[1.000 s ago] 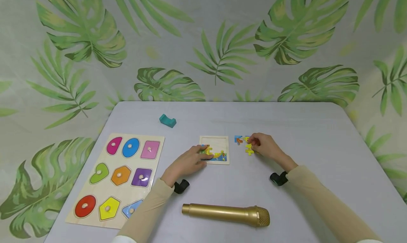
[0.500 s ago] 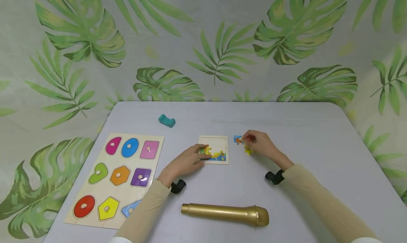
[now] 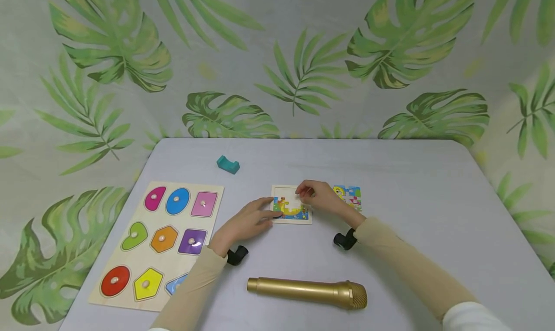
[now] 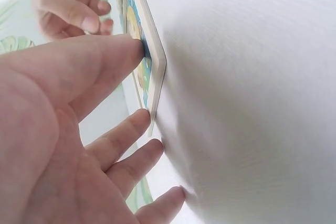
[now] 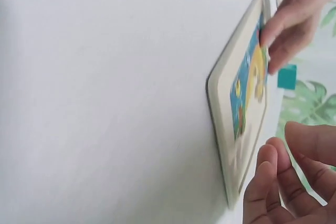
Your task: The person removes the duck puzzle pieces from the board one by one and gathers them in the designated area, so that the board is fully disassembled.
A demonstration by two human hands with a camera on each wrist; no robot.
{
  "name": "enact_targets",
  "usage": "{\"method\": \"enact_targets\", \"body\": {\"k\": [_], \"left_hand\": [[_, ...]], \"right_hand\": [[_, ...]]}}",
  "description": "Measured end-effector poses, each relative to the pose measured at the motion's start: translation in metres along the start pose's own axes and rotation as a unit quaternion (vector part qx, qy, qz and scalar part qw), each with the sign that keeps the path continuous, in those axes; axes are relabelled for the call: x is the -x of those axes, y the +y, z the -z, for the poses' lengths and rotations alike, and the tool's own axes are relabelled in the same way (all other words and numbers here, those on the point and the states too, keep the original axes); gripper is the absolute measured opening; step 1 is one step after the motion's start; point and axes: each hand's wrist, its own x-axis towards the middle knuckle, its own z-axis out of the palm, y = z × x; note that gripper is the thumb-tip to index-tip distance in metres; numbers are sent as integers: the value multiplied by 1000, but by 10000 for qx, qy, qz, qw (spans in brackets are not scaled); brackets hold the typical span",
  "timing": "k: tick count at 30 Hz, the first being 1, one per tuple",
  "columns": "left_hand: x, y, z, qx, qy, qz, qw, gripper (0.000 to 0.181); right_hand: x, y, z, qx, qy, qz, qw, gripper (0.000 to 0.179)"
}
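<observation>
Rests left hand [image 3: 244, 222] against the near left part of the puzzle tray [image 3: 286, 191], fingers fairly straight, gripping nothing, thumb tip at the picture's corner. Holds right hand [image 3: 323, 196] over the right side of the tray, fingers bent toward thumb; cannot tell between pinching a piece and pinching nothing. Shows joined pieces [image 3: 294, 216] in the near part of the tray, bare wood beyond. Shows loose pieces [image 3: 353, 195] on the counter [image 3: 412, 191] to the right, partly hidden behind right hand. Includes knobbed shape board [image 3: 151, 217] far left, teal block [image 3: 228, 165] beyond, gold microphone [image 3: 303, 291] nearer.
</observation>
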Motion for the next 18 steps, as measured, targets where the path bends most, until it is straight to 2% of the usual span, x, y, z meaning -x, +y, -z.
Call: {"method": "enact_targets", "body": {"k": [11,18], "left_hand": [[2,2,3,172,132,-100,9997,34],[1,2,2,224,117,-106,9996,34]], "right_hand": [[-20,-9,-27,-132,-380,63,9992,24],[-23,-12,-32,-139,-409,-1,9991,24]]}}
